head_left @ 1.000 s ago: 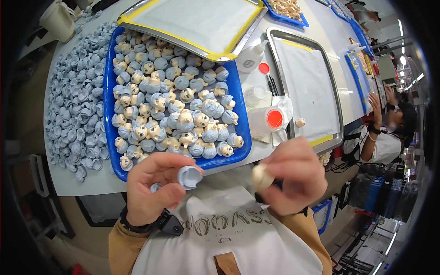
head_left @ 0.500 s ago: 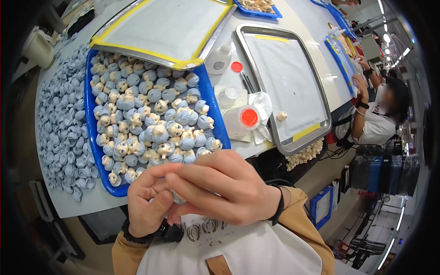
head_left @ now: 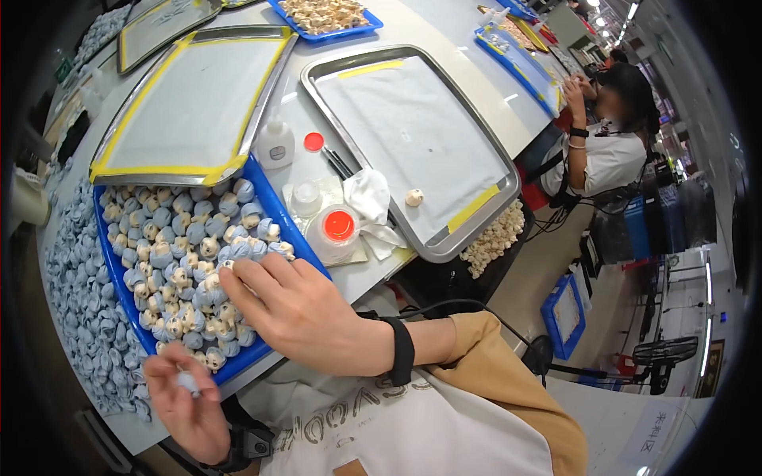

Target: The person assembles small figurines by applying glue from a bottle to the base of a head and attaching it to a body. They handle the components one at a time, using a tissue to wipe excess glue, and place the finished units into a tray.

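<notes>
My left hand, somewhat blurred, has its fingers curled around a small light-blue piece at the near left corner of the blue tray. Its colour matches the cupped doll hair pieces heaped left of the tray. Over the tray's right part reaches my right hand, thumb hidden, its fingertips together at a small doll head. Many doll heads with pale faces and light-blue hair fill the tray.
A taped metal tray overlaps the blue tray's far end. Right of it are a white bottle, a red-topped jar, pens and tissue. One pale head lies on a paper-lined metal tray. Another person works at right.
My hands, together before my chest earlier, have parted. The left went down and left with the light-blue piece; the right reached left over the tray of heads. The view shifted too.
</notes>
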Action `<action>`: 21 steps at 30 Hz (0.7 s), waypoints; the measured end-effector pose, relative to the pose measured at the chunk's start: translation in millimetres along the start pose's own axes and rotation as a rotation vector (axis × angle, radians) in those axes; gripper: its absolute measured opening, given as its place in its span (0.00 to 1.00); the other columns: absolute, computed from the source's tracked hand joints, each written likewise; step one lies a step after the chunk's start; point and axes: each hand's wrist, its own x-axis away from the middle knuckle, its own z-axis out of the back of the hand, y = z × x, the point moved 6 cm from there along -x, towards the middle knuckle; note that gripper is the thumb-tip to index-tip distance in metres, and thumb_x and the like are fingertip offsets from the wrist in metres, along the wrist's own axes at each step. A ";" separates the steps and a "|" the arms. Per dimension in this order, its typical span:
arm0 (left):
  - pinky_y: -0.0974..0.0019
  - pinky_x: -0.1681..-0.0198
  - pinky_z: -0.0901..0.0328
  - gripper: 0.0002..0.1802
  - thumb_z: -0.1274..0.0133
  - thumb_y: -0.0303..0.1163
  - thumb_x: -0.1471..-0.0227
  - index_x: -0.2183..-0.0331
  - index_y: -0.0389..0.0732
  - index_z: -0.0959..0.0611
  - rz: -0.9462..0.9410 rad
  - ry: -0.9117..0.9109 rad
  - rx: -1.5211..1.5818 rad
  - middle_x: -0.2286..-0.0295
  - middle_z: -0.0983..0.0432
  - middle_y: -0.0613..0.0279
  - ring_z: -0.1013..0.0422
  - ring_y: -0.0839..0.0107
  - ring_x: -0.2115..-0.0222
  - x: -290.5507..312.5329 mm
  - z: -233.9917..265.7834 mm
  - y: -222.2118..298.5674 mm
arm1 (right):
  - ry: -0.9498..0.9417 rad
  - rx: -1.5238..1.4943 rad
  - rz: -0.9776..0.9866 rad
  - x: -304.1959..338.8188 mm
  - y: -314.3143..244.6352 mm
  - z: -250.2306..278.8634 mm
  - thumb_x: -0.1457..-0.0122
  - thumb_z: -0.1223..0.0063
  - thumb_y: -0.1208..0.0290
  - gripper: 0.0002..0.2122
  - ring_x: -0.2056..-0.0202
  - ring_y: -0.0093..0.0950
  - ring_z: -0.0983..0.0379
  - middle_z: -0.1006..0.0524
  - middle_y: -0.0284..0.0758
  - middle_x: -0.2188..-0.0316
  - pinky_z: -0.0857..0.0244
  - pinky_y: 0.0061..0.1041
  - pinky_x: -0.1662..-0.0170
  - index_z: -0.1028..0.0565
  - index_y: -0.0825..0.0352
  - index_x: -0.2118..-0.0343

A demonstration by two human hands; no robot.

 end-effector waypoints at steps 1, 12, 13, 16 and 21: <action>0.78 0.87 0.48 0.20 0.48 0.38 0.50 0.63 0.32 0.32 0.068 -0.150 -0.047 0.82 0.35 0.60 0.46 0.78 0.89 2.2 -1.1 -4.1 | 0.060 -0.005 0.006 0.0 0.2 5.4 0.58 0.51 0.71 0.18 0.67 0.28 0.36 0.31 0.39 0.67 0.44 0.22 0.70 0.29 0.75 0.63; 0.76 0.83 0.49 0.31 0.58 0.56 0.47 0.68 0.32 0.25 0.098 -0.372 -0.244 0.80 0.38 0.63 0.44 0.78 0.85 10.0 1.4 -13.5 | -0.308 -0.023 -0.526 68.8 176.6 63.4 0.55 0.48 0.80 0.12 0.67 0.40 0.29 0.27 0.43 0.68 0.34 0.32 0.62 0.25 0.68 0.65; 0.76 0.83 0.48 0.30 0.59 0.54 0.46 0.66 0.32 0.26 0.154 -0.362 -0.223 0.79 0.38 0.63 0.43 0.78 0.84 11.5 0.2 -15.0 | -0.323 -0.026 -0.551 70.0 177.3 60.7 0.55 0.48 0.81 0.11 0.68 0.40 0.28 0.28 0.43 0.68 0.34 0.31 0.63 0.25 0.68 0.66; 0.76 0.79 0.41 0.25 0.58 0.44 0.45 0.58 0.29 0.27 0.331 -0.424 -0.151 0.73 0.35 0.57 0.37 0.76 0.80 16.3 -4.0 -16.1 | -0.224 0.003 -0.587 70.8 170.6 68.8 0.54 0.49 0.82 0.09 0.70 0.38 0.28 0.28 0.41 0.71 0.34 0.28 0.66 0.26 0.69 0.68; 0.75 0.72 0.34 0.18 0.53 0.26 0.48 0.56 0.28 0.28 0.447 -0.686 -0.195 0.62 0.31 0.50 0.31 0.73 0.71 25.8 -19.3 -19.7 | -0.035 -0.635 -0.426 39.5 64.7 86.2 0.57 0.42 0.81 0.08 0.76 0.28 0.29 0.27 0.38 0.77 0.35 0.21 0.71 0.26 0.71 0.71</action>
